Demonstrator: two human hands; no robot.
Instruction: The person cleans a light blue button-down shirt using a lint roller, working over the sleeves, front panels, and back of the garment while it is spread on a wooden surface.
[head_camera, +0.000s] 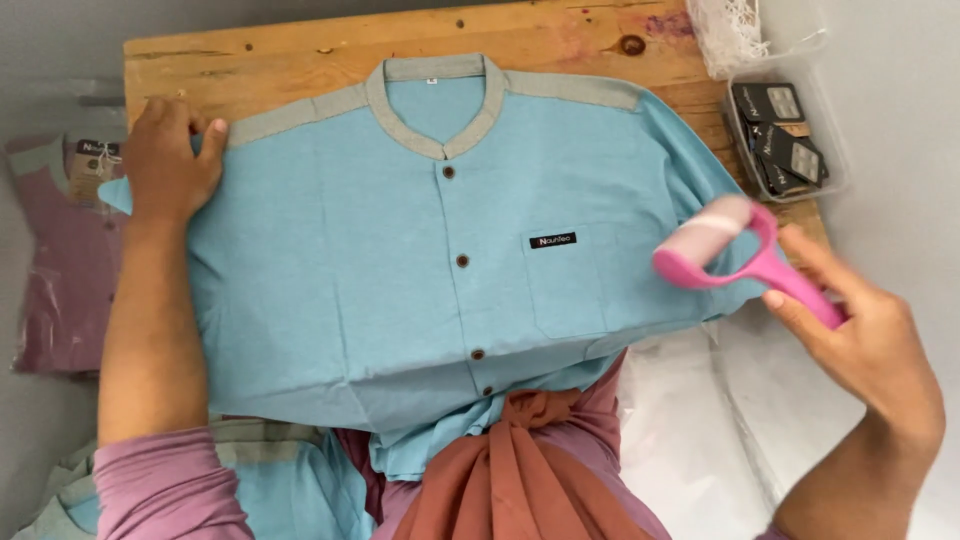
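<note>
A light blue shirt (380, 250) with a grey band collar and brown buttons lies face up on a wooden table (300, 45). My left hand (168, 160) presses flat on the shirt's left shoulder. My right hand (860, 330) grips the handle of a pink lint roller (715, 250). The roller's head rests over the shirt's right sleeve, just right of the chest pocket with its small black label.
A clear plastic box (790, 140) of small black packets sits at the table's right edge, with white lace (728, 30) behind it. A bagged mauve shirt (65, 260) lies at the left. More folded blue shirts (290, 480) and clear plastic bags (700, 420) lie near me.
</note>
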